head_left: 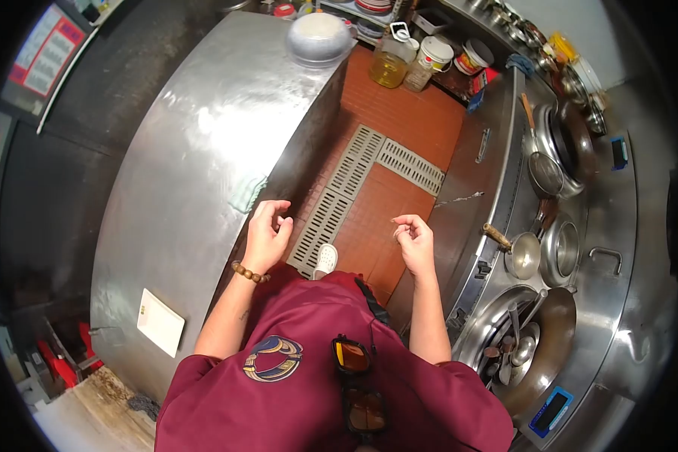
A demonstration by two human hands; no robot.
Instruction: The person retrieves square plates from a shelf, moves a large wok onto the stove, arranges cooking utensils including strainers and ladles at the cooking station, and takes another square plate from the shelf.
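Note:
My left hand [269, 236] is raised over the right edge of the steel counter [181, 196], its fingers loosely curved and apart, with nothing in it. Just above it, a folded pale green cloth [248, 193] lies on the counter's edge. My right hand [414, 243] hangs in the air over the red tiled floor [388, 233], fingers bent and apart, also holding nothing. A white rectangular plate [160, 322] rests on the counter at the lower left.
A metal bowl [317, 39] stands at the counter's far end. Containers and an oil jug [389, 64] sit at the back. Along the right run woks [539, 354], a ladle [522, 254] and a strainer [545, 175]. Floor drain grates [346, 177] lie between.

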